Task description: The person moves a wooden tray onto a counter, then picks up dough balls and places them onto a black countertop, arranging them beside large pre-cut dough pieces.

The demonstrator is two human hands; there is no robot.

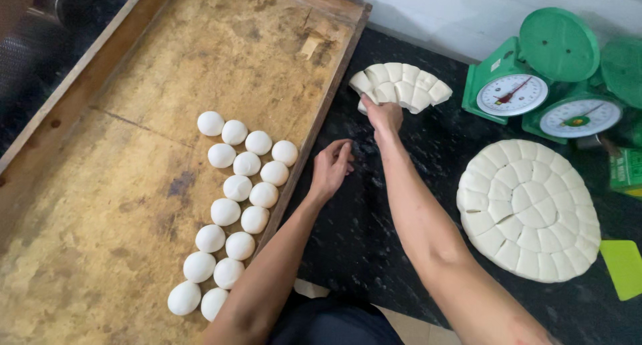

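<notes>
Seen from above, a person's two bare arms reach forward over a dark, speckled stone counter (374,211) dusted faintly with flour. The right hand (384,114) rests its fingers on the near edge of a fan-shaped cluster of cut dough pieces (401,85), soft, white, blocky wedges still pressed together in a curved arc; the fingers curl down onto the dough, though whether they pinch a piece cannot be told, since the back of the hand hides the fingertips. The left hand (331,168) hovers just beside the counter's left edge, fingers loosely curled and half open, holding nothing. To the left lies a large, worn wooden tray (134,104) with raised edges, its yellowish surface scuffed and stained. On it, along its right rim, sit smooth, round white dough balls (234,211), set two and three abreast in a slanting band that runs toward the viewer. To the right on the counter lies a large round disc of dough (528,208), scored into rings of many small wedges, matte and pale. Behind it stand two green dial scales (535,84) with round white faces and flat round pans, close together by the white wall. A flat lime-green plastic scraper (623,268) lies at the right edge, just beside the disc.
</notes>
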